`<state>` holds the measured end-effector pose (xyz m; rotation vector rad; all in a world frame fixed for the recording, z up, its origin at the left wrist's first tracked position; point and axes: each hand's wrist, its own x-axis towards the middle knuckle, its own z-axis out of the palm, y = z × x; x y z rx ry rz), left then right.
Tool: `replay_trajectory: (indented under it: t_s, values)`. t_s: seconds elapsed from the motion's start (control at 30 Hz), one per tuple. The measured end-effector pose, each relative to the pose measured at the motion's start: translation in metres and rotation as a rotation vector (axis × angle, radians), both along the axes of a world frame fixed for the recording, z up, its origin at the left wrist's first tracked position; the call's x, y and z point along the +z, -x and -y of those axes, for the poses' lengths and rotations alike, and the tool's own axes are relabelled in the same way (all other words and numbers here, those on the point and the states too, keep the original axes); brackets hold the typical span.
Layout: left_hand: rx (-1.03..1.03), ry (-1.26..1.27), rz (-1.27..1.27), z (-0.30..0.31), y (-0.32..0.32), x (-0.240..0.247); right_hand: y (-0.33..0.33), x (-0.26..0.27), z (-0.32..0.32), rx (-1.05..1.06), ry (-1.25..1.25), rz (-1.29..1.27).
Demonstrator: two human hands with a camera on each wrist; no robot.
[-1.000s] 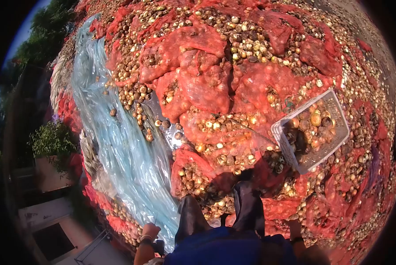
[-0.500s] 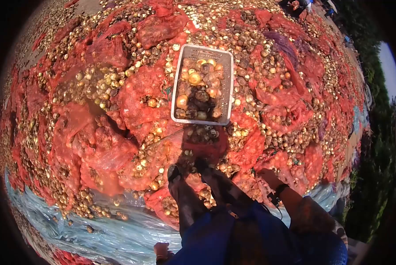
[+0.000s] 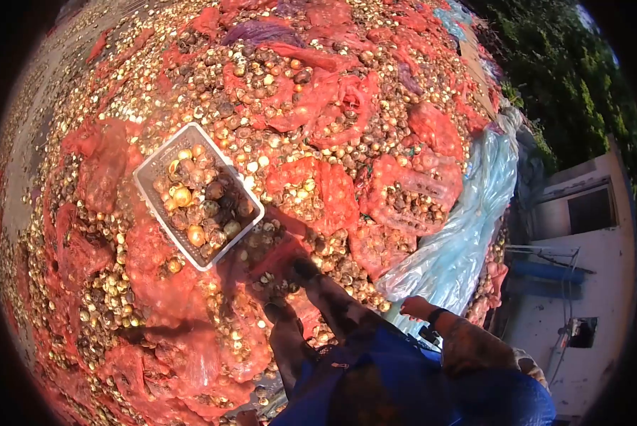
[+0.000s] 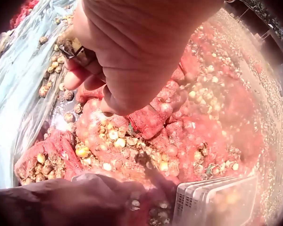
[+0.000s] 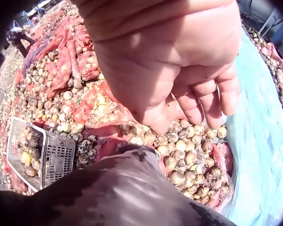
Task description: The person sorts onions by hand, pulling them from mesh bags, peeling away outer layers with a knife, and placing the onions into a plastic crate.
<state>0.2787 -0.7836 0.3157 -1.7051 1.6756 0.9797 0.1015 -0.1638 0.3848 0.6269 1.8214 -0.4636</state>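
Observation:
At the bottom edge of the head view, only a bit of my left hand (image 3: pixel 247 417) shows. In the left wrist view its fingers curl round a small brown and pale thing (image 4: pixel 74 48) with a dark edge, mostly hidden; I cannot tell what it is. My right hand (image 3: pixel 418 307) hangs over the edge of the blue plastic sheet (image 3: pixel 439 248), fingers loosely bent, nothing in its grasp. A pale plastic crate (image 3: pixel 256 213) partly filled with onions (image 3: pixel 182 197) stands on the heap, ahead of my feet.
Loose onions (image 3: pixel 105 284) and torn red mesh sacks (image 3: pixel 162 263) cover the ground as an uneven heap, up to my shoes (image 3: pixel 304 270). A pale building (image 3: pixel 595 263) and trees (image 3: pixel 560 78) stand on the right. In the right wrist view a person (image 5: pixel 20 40) is far off.
The head view has swung widely, so the crate now appears left of the middle and the plastic sheet on the right. My right hand appears beside the sheet; my left has sunk almost out of view.

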Motion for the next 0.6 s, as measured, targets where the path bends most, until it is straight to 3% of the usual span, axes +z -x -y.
replay_trajectory:
  t_s: [0.1, 0.2, 0.27, 0.33, 0.37, 0.4, 0.43, 0.47, 0.5, 0.57, 0.6]
  values:
    - [-0.087, 0.003, -0.016, 0.003, 0.023, 0.008, -0.017, 0.007, 0.019, -0.163, -0.006, 0.006]
    - [-0.146, 0.002, -0.039, -0.01, 0.035, 0.013, -0.019, -0.017, 0.007, -0.194, 0.013, 0.047]
    - [-0.185, 0.0, -0.057, -0.023, 0.038, 0.017, -0.009, -0.031, -0.003, -0.128, 0.029, 0.006]
    - [-0.244, -0.001, -0.085, -0.036, 0.047, 0.017, -0.014, -0.059, -0.022, 0.108, 0.156, -0.369]
    - [-0.273, -0.002, -0.106, -0.044, 0.052, 0.018, -0.011, -0.057, -0.023, -0.146, 0.203, -0.464]
    - [-0.308, -0.007, -0.131, -0.054, 0.056, 0.019, 0.019, -0.02, -0.002, -0.392, 0.059, -0.264]
    - [-0.34, -0.007, -0.172, -0.068, 0.069, 0.02, 0.011, -0.029, -0.012, -0.209, 0.102, -0.396]
    - [-0.381, -0.008, -0.229, -0.085, 0.082, 0.02, 0.006, -0.038, -0.022, -0.021, 0.141, -0.528]
    - [-0.435, -0.016, -0.308, -0.11, 0.1, 0.018, 0.005, -0.038, -0.028, -0.04, 0.134, -0.532]
    - [-0.622, -0.075, -0.689, -0.253, 0.17, -0.001, -0.002, -0.036, -0.035, -0.127, 0.147, -0.463]
    - [-0.675, -0.09, -0.783, -0.289, 0.188, -0.004, -0.007, -0.037, -0.037, -0.144, 0.15, -0.458]
